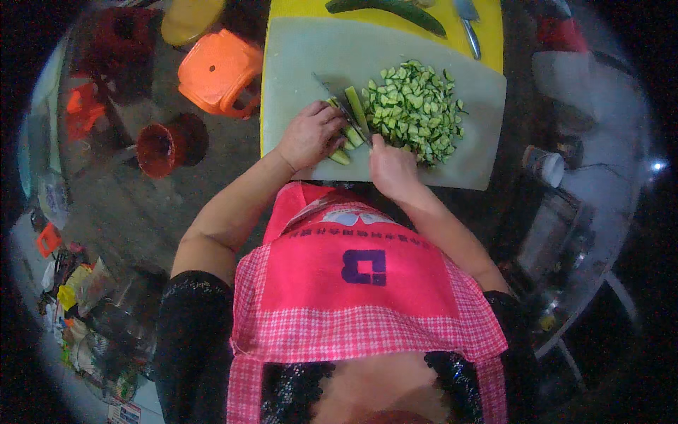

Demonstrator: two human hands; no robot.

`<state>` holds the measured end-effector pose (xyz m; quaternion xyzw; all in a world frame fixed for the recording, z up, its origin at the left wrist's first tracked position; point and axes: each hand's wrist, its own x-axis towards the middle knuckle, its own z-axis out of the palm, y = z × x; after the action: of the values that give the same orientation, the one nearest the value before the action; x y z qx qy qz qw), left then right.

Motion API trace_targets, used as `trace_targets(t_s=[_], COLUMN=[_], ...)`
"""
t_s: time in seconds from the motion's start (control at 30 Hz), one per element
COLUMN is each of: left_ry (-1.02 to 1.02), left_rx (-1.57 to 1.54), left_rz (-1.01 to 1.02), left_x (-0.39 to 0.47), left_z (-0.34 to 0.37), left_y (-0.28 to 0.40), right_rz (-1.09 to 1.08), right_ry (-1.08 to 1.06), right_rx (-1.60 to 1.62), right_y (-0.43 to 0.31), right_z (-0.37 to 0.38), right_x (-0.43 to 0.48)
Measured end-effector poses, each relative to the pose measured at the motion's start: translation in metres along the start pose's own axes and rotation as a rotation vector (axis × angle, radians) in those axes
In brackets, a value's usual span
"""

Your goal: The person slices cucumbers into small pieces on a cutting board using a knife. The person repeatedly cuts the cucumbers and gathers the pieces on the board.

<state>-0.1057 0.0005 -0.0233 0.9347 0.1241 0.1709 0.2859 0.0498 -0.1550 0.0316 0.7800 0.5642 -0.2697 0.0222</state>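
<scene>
A pale cutting board [307, 47] lies before me. My left hand [313, 133] presses down on cut cucumber strips [351, 139], whose ends show beside and below the fingers. In my right hand [393, 165] is the handle end of a kitchen knife [344, 108], its blade slanting up and left beside the left fingers. One cucumber strip [356, 106] lies just right of the blade. A large heap of chopped cucumber pieces [416, 108] covers the board's right half, close to the right hand. Most of the knife's handle is hidden in the fist.
On the yellow surface [492, 32] behind the board lie a whole cucumber [392, 9] and a metal-handled utensil [470, 37]. An orange plastic stool [212, 69] and a reddish-brown container [157, 150] stand at left. A white bucket [551, 168] is at right.
</scene>
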Motion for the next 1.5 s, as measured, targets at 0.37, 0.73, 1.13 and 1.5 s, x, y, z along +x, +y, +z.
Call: trace_targets(t_s=[0.37, 0.73, 1.13, 1.5], left_ry=[-0.427, -0.307, 0.011, -0.030], left_rx=[0.134, 0.137, 0.192, 0.137], left_rz=[0.388, -0.067, -0.540, -0.492], left_x=[0.030, 0.001, -0.026, -0.025], left_z=[-0.047, -0.025, -0.001, -0.015], left_y=[-0.020, -0.003, 0.055, 0.045], right_rz=[0.155, 0.111, -0.021, 0.017], right_ry=[0.175, 0.141, 0.095, 0.000], right_rx=[0.412, 0.291, 0.168, 0.089], right_y=[0.039, 0.036, 0.010, 0.007], right_z=[-0.006, -0.003, -0.019, -0.017], right_x=[-0.045, -0.042, -0.001, -0.003])
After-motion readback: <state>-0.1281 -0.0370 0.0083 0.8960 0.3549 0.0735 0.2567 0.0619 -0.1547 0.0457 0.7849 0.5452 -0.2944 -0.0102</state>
